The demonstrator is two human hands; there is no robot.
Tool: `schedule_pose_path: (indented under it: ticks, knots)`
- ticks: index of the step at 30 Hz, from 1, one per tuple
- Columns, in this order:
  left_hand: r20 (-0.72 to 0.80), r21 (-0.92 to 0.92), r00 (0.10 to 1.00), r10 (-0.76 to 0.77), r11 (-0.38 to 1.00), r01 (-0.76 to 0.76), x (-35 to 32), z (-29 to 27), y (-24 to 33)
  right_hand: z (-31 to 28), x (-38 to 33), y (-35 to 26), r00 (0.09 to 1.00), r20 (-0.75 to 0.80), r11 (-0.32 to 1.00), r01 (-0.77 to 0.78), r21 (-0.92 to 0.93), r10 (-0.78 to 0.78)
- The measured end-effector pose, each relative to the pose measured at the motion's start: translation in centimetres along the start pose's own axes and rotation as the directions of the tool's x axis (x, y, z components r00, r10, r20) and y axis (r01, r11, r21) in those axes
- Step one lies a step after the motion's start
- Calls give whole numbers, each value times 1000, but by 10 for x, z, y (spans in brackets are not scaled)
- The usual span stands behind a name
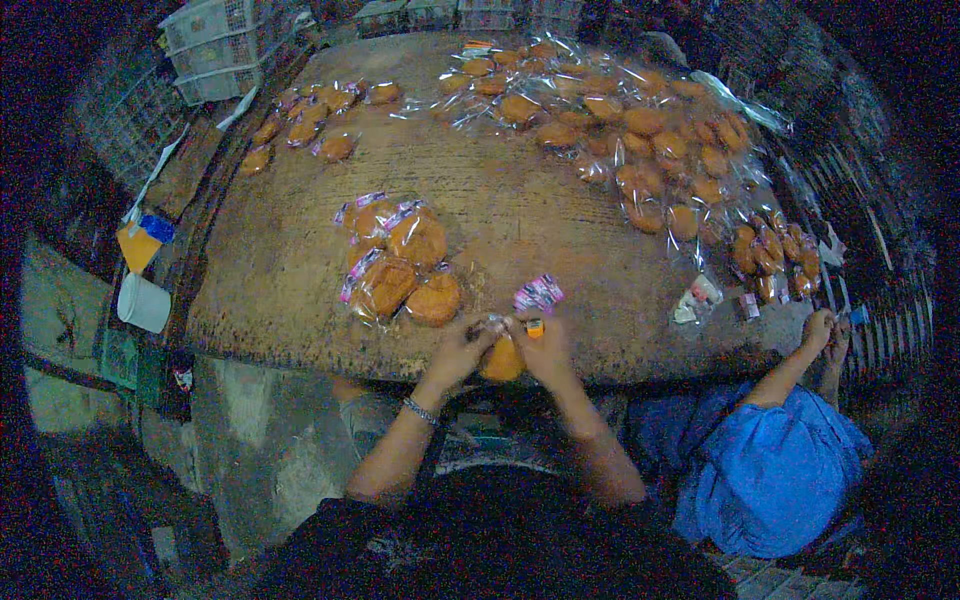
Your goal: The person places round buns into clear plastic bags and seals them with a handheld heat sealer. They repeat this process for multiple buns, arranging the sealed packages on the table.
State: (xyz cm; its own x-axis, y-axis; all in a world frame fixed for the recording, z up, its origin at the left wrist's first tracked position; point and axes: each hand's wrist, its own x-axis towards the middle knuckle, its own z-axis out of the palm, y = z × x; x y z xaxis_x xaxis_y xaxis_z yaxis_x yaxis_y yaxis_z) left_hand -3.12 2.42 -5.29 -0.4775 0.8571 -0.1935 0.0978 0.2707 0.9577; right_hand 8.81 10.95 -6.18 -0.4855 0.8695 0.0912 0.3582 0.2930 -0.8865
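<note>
Hands meet at the near edge of the wooden tabletop. The left hand and the right hand are both clamped on one bagged orange pastry, held between them just over the tabletop rim. Fingers of both hands pinch the gathered neck of the clear bag at the top of the pastry. The right hand also holds a small orange object against the bag neck; its kind cannot be determined. A metal bracelet sits on the left wrist.

A pink printed label lies on the tabletop just beyond the right hand. A group of finished packs with pink labels lies near the left hand, further in on the tabletop. A second small group of packs lies at the far left. A large spread of pastries in clear bags covers the far right part of the tabletop.

A second person in a blue garment sits at the right, hands together at the tabletop edge. A white cup stands left of the tabletop.
</note>
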Motion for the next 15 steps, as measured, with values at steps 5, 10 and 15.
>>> schedule_pose_path:
  ticks: [5,10,15]
  knots:
    - [-91,-336,995,-40,942,7,22,-4,0,-16,62,32,970,-241,950,-59,-308,-18]
    - [-89,-202,996,-13,979,-6,20,-7,12,-21,75,54,992,-121,818,-34,-575,-43]
    - [-63,-110,989,134,984,-140,10,-8,24,-22,63,30,981,-160,892,26,-452,-109]
